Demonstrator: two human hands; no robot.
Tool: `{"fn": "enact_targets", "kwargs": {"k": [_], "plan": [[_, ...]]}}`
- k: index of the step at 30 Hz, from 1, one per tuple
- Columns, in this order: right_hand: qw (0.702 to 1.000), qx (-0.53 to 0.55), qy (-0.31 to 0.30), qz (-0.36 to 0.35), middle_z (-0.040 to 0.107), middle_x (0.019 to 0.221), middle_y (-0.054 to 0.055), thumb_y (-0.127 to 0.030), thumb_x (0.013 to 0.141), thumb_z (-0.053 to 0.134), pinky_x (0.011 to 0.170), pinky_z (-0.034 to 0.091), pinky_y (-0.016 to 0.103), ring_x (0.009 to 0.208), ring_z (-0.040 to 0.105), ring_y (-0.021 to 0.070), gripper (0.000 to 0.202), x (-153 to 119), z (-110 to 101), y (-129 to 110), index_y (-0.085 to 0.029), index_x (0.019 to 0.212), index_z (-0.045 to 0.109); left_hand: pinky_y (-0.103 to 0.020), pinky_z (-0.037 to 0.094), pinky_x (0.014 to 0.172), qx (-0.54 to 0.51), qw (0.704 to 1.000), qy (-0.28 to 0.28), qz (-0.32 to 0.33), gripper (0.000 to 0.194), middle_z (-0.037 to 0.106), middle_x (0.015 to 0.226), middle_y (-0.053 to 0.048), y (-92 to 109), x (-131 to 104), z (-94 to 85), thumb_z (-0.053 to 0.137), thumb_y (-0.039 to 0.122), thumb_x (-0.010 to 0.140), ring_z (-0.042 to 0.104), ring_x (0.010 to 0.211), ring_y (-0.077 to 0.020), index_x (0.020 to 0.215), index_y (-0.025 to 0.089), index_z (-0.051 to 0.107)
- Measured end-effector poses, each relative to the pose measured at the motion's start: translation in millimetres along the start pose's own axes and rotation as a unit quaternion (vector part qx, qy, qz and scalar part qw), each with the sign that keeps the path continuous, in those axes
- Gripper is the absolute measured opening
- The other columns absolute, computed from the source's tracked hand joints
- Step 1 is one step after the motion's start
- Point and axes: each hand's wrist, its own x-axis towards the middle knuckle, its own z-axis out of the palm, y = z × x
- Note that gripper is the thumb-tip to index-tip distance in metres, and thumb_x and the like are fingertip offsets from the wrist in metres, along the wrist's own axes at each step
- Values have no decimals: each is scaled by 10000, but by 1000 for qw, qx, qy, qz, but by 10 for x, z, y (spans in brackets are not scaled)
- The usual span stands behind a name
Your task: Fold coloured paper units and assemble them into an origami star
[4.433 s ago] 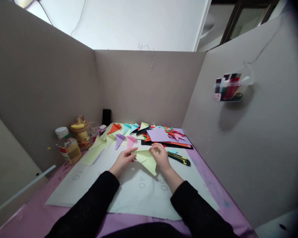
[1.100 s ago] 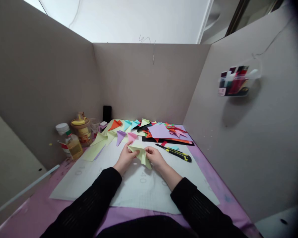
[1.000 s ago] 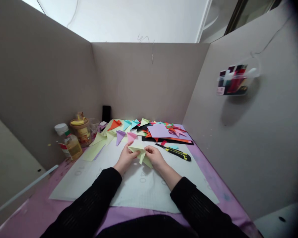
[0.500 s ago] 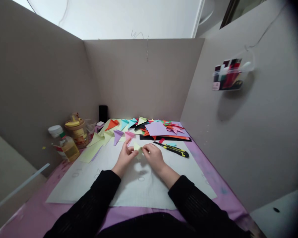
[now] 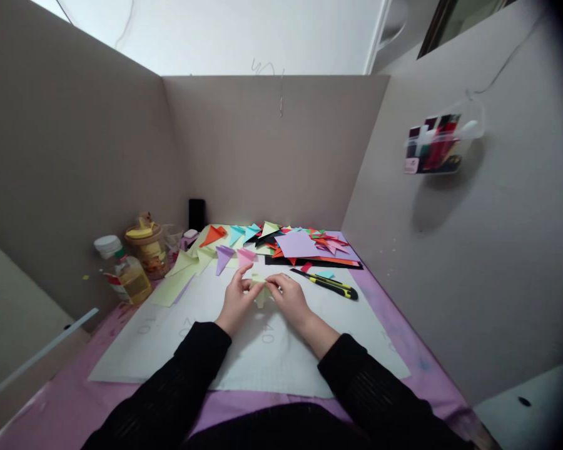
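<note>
A small pale yellow folded paper is pinched between my two hands, above the white sheet. My left hand grips its left side between thumb and fingers. At its right edge, my right hand closes thumb and forefinger on it. Part of the paper is hidden behind the fingertips. Just beyond lie a purple folded paper and a pink folded paper. To the right of my right hand rests a yellow and black utility knife.
At the back are an orange folded paper, blue ones and a stack topped by a lilac sheet. A bottle and a lidded jar stand left. Grey panels enclose three sides; a clear holder hangs right.
The yellow paper has turned in my fingers; a narrow part of it now points downward. My hands have drawn slightly closer together. The whole view has shifted a little.
</note>
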Motion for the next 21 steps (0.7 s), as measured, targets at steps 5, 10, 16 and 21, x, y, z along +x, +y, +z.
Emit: {"fn": "enact_targets", "kwargs": {"k": [5, 10, 16, 21], "plan": [[1000, -12, -2, -2, 650, 772, 30, -172, 859, 523, 695, 453, 287, 748, 605, 183, 138, 20, -37, -11, -212, 808, 645, -242, 447, 668, 64, 997, 19, 34, 564, 582, 677, 35, -31, 8, -28, 652, 308, 773, 565, 649, -121, 1272, 157, 438], [1000, 11, 3, 5, 637, 766, 24, -165, 849, 529, 687, 447, 280, 739, 592, 177, 127, 23, -32, -25, -211, 797, 635, -234, 447, 639, 122, 989, 27, 76, 492, 541, 658, 49, -47, 0, -29, 641, 307, 777, 541, 620, -113, 1228, 183, 489], [1000, 8, -10, -12, 627, 765, 27, -163, 853, 517, 697, 437, 282, 751, 579, 178, 133, 46, -73, -40, -206, 796, 629, -241, 464, 644, 138, 985, 16, 105, 474, 589, 683, 29, -44, -36, -59, 631, 317, 795, 569, 638, -123, 1232, 184, 502], [997, 9, -34, -75, 615, 752, 26, -164, 870, 498, 713, 431, 289, 751, 560, 175, 143, 77, -149, -21, -203, 808, 621, -286, 478, 738, 114, 982, 78, 127, 269, 659, 794, -37, 24, 26, -160, 552, 343, 853, 612, 759, -163, 1049, 184, 645]]}}
